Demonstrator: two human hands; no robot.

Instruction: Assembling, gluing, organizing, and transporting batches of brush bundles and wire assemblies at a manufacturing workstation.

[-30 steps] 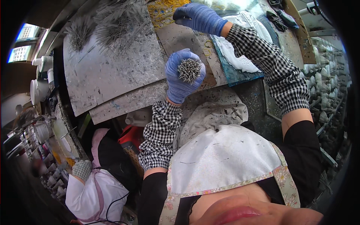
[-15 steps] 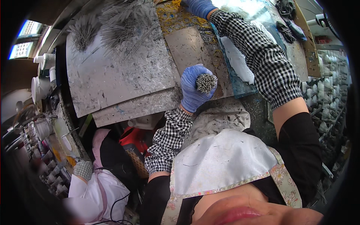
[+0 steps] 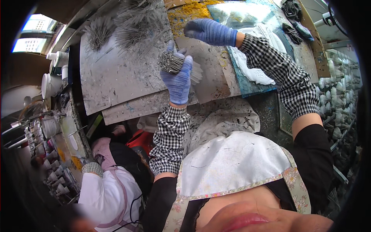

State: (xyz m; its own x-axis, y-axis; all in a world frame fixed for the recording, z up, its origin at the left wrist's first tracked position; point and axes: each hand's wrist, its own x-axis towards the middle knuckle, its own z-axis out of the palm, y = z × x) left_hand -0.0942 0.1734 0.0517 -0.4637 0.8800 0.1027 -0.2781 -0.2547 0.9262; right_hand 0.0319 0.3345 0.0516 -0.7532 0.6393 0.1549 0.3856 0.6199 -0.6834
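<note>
My left hand (image 3: 177, 83), in a blue knit glove, is closed around a bundle of thin metal wires (image 3: 170, 63). The bundle lies tilted, its silvery bent ends toward the left and pale, blurred strands fanning out on the right. My right hand (image 3: 212, 32), gloved the same way, is up and to the right of the bundle, apart from it. Its fingers are curled together; what they pinch, if anything, is hidden. Just beyond it lie yellow rubber bands (image 3: 187, 15) in a loose heap.
Piles of loose thin wires (image 3: 133, 33) lie on the worn grey board (image 3: 116, 83). White cloth (image 3: 251, 67) rests on blue sheeting at the right, with dark gloves (image 3: 292, 33) behind. A co-worker's gloved hand (image 3: 92, 168) is at lower left. Racks of pale bristled pieces (image 3: 338, 92) stand right.
My right hand has come back from the rubber bands toward my left hand. My left hand has moved left and up, tipping the bundle from end-on to sideways.
</note>
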